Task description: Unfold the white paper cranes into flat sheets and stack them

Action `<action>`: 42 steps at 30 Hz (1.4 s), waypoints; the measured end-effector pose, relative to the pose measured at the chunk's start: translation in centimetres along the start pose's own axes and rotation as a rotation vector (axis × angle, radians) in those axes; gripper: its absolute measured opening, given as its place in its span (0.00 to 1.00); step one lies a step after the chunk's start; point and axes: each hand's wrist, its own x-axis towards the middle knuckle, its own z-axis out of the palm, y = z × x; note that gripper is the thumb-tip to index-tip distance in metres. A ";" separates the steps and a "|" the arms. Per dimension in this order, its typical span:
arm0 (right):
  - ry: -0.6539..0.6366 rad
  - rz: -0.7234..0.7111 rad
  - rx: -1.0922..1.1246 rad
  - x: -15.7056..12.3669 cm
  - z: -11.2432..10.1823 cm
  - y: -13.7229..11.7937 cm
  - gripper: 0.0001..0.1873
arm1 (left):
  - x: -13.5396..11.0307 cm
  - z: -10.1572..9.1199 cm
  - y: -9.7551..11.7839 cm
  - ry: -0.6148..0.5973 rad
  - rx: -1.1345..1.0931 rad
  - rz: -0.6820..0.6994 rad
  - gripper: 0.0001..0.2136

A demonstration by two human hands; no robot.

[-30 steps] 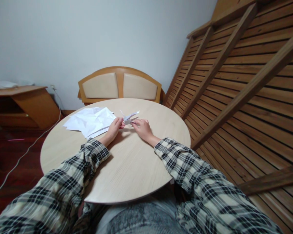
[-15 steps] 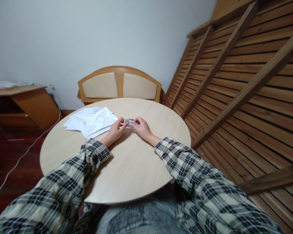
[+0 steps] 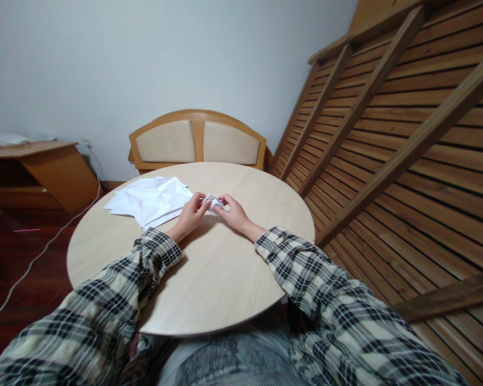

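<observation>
**Inspector:** Item in hand?

**Assistant:** A small folded piece of white paper (image 3: 213, 202), just above the round pale wooden table (image 3: 209, 284), a little past its middle on the far side.

**Inspector:** Grip?

**Assistant:** The left hand (image 3: 190, 212) pinches the paper's left end between thumb and fingertips. The right hand (image 3: 234, 211) pinches the right end the same way. Both are closed on it, fingertips almost meeting (the folds themselves are too small to make out). Both wrists lie low over the tabletop, and the checked shirt sleeves (image 3: 306, 268) run back toward the near edge.

**Inspector:** Adjacent items?

**Assistant:** A loose pile of creased white paper sheets (image 3: 147, 199) lies just beside the left hand, to its left, on the table.

**Inspector:** Surroundings?

**Assistant:** A wooden chair with a beige padded back (image 3: 197, 140) stands against the table's far edge. A slatted brown wooden structure (image 3: 406, 134) slopes along the right. A low wooden cabinet (image 3: 44, 171) stands at the far left by the wall, and a white cable (image 3: 32, 262) trails across the dark floor.
</observation>
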 end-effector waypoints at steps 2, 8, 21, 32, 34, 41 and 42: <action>-0.007 0.021 0.082 0.0 0.2 0.2 0.12 | 0.0 0.0 0.1 0.005 0.032 0.005 0.07; -0.090 0.073 0.305 0.1 0.5 -0.4 0.11 | -0.1 0.1 0.6 0.015 0.072 0.026 0.05; -0.093 0.195 0.497 0.3 0.5 -0.2 0.11 | 0.1 0.6 -0.5 -0.086 -0.405 -0.043 0.18; -0.092 0.193 0.457 0.5 0.6 0.2 0.10 | 0.0 0.7 0.5 -0.057 -0.209 0.013 0.13; -0.086 0.172 0.436 0.5 0.7 0.4 0.10 | 0.0 0.7 0.7 -0.064 -0.203 0.019 0.13; -0.043 0.133 0.454 0.6 0.8 0.6 0.12 | -0.2 0.6 0.8 -0.075 -0.306 -0.049 0.17; -0.032 0.136 0.461 0.7 0.7 0.6 0.13 | -0.2 0.6 0.8 -0.069 -0.332 -0.060 0.16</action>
